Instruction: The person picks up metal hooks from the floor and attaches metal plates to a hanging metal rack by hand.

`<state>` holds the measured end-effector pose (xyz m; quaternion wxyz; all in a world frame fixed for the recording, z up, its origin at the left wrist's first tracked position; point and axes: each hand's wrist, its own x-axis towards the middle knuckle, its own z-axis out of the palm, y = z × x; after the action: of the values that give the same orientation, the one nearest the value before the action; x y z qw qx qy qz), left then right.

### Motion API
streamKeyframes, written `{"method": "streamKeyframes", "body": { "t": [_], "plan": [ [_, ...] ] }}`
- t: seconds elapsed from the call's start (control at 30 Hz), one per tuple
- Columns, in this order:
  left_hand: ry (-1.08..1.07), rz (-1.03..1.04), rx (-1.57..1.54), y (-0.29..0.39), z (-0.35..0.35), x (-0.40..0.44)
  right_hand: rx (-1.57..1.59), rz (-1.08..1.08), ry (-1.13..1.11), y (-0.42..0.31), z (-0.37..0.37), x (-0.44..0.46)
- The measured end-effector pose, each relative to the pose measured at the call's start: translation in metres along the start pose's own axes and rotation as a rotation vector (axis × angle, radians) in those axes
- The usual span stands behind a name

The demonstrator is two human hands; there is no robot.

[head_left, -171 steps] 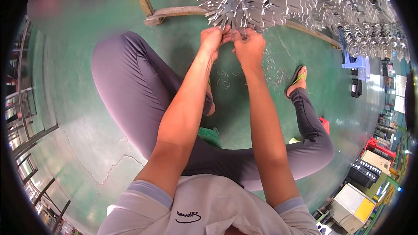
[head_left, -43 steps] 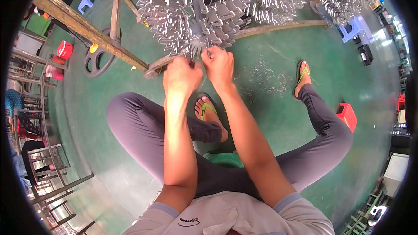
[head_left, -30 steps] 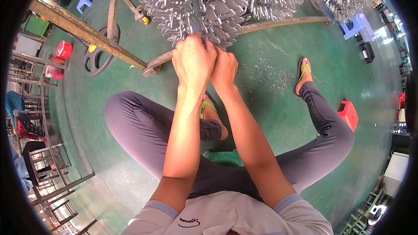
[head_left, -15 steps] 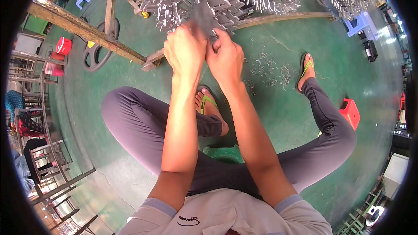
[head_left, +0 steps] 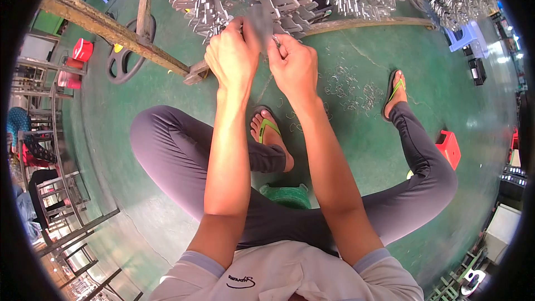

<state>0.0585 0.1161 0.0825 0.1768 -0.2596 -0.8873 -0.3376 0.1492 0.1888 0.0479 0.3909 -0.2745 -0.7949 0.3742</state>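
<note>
My left hand (head_left: pixel 233 58) is closed, its fingers curled against a blurred grey metal part (head_left: pixel 259 27) in front of the hanging metal pieces. Beside it, my right hand (head_left: pixel 294 67) is closed in a pinch at the part's right side. A small shiny bit shows at the right fingertips, too small to name. Rows of bent grey metal pieces (head_left: pixel 295 0) hang close behind both hands. The blur hides how the part is attached.
A worn frame bar (head_left: pixel 120 39) runs at left, with a lower rail (head_left: pixel 368 23) behind my hands. Bent wire bits (head_left: pixel 351 89) litter the green floor between my feet. A red stool (head_left: pixel 448 149) and a blue stool (head_left: pixel 469 39) stand at right. I sit on a green stool (head_left: pixel 285 196).
My right hand has shifted slightly right, away from my left hand, and the gap between them has widened. My left hand has moved a little left. The view has shifted slightly.
</note>
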Motion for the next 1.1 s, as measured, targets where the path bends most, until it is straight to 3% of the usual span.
{"method": "streamKeyframes", "body": {
  "t": [0.2, 0.33, 0.73, 1.1],
  "plan": [
    [-0.035, -0.041, 0.093, -0.003, -0.008, -0.005, -0.002, -0.068, 0.071, 0.01, 0.0, -0.002],
    [-0.105, -0.042, 0.121, -0.005, -0.014, -0.006, -0.076, 0.013, 0.004, 0.01, -0.012, -0.001],
    [-0.33, 0.049, -0.119, -0.006, -0.013, -0.011, -0.173, 0.081, -0.026, 0.006, -0.034, 0.004],
    [-0.738, -0.139, -0.39, -0.016, -0.055, -0.003, -0.186, 0.089, -0.033, 0.009, -0.038, 0.008]
  ]
}}
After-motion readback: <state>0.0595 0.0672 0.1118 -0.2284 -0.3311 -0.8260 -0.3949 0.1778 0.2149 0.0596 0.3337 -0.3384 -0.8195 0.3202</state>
